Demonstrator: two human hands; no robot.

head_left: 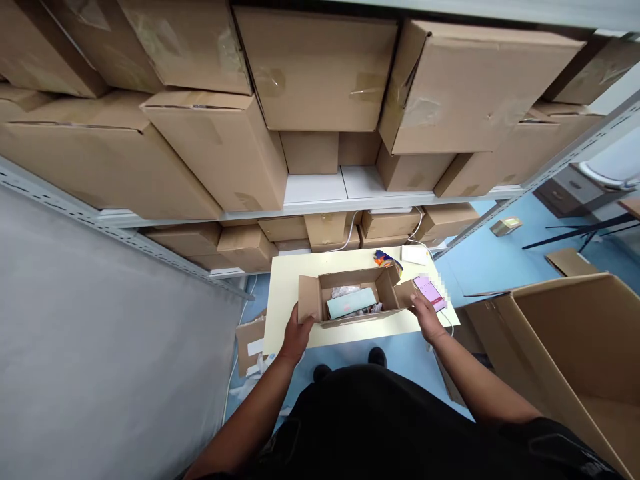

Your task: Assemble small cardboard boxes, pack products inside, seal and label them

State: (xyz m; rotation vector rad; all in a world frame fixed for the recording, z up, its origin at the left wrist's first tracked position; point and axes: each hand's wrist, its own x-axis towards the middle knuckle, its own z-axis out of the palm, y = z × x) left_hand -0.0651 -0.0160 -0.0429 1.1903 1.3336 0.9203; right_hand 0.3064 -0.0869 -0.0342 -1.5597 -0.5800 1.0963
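Note:
On the pale yellow table (283,283) stands an open cardboard box (309,298) with its end flaps folded outward. Inside it lies a small mint-green box (351,303), with crumpled clear plastic (345,291) around it. My left hand (296,335) is closed on the left end flap, thumb on top. At the other end, my right hand (427,319) pinches the right flap; part of its grip is hidden. Just beyond that hand lies a phone (429,293) with a pink-lit screen.
Metal shelving (320,208) full of cardboard cartons (320,73) rises behind the table. A small white box (414,254) and a blue-and-orange item (387,259) sit at the table's back. To the right is a large open carton (530,347). Cardboard scraps (246,343) lie on the floor at left.

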